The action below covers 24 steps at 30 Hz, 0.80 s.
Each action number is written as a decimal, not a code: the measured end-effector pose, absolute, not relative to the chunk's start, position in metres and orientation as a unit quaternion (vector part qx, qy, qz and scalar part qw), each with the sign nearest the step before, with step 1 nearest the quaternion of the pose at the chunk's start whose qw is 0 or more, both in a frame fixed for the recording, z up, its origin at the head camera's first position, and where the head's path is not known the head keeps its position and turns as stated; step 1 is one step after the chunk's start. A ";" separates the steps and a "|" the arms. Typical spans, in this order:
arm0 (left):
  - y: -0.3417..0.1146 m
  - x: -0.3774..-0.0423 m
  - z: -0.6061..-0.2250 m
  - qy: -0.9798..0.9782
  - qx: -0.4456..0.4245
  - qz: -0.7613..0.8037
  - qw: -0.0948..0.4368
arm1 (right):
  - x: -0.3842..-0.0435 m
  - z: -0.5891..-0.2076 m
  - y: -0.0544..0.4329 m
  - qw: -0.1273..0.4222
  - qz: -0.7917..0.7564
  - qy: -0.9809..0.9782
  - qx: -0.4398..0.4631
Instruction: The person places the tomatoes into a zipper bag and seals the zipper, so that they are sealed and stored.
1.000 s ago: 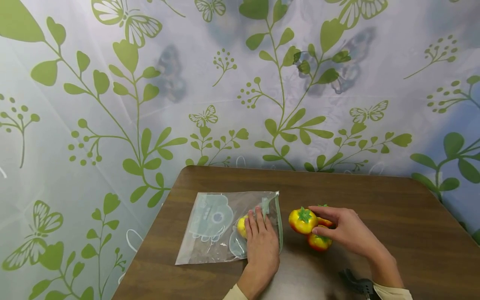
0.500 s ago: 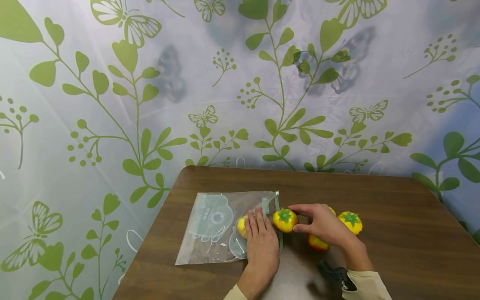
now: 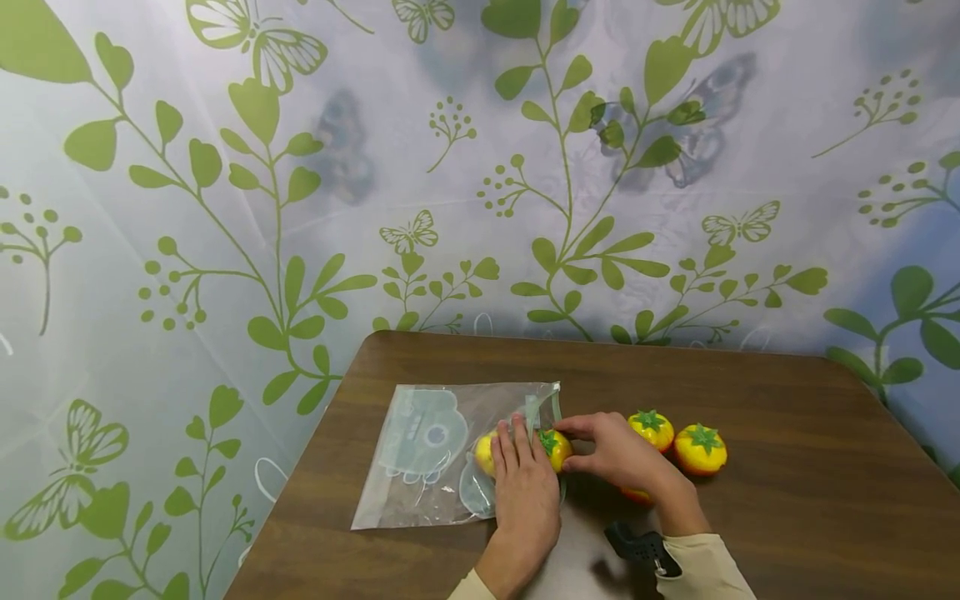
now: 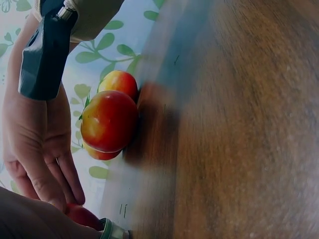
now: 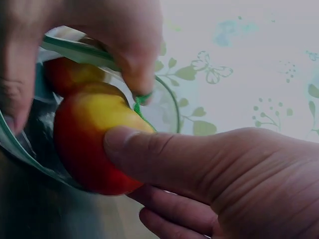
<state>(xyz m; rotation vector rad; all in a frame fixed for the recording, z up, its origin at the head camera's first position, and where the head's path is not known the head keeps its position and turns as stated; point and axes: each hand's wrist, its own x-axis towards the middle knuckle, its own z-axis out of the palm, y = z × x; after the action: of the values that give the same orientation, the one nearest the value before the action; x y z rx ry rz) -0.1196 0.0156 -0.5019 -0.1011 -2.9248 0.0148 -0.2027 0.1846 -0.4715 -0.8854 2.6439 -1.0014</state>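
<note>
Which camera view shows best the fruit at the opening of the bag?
The right wrist view: the fruit looks large there, its red and yellow side mostly uncovered. The head view shows its leafy yellow top, partly hidden behind the left hand. The left wrist view shows only a small red part near the bottom.

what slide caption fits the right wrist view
Right grip holding one fruit at an open clear bag, another fruit inside.
</note>
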 end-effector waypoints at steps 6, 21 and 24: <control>0.014 -0.121 -0.502 -0.994 -0.030 0.018 0.107 | -0.203 -0.474 0.175 0.075 -0.334 0.891 -0.297; 0.012 -0.123 -0.507 -0.989 -0.031 0.014 0.142 | -0.203 -0.488 0.144 0.035 -0.339 0.882 -0.325; 0.011 -0.124 -0.506 -0.988 -0.030 0.018 0.152 | -0.204 -0.496 0.140 0.031 -0.352 0.882 -0.312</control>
<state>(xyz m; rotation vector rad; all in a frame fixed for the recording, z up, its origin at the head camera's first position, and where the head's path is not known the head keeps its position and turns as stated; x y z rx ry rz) -0.1236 0.0113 -0.5064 -0.0875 -2.8343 0.0525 -0.2044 0.1397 -0.4956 -0.9618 2.7158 -1.0853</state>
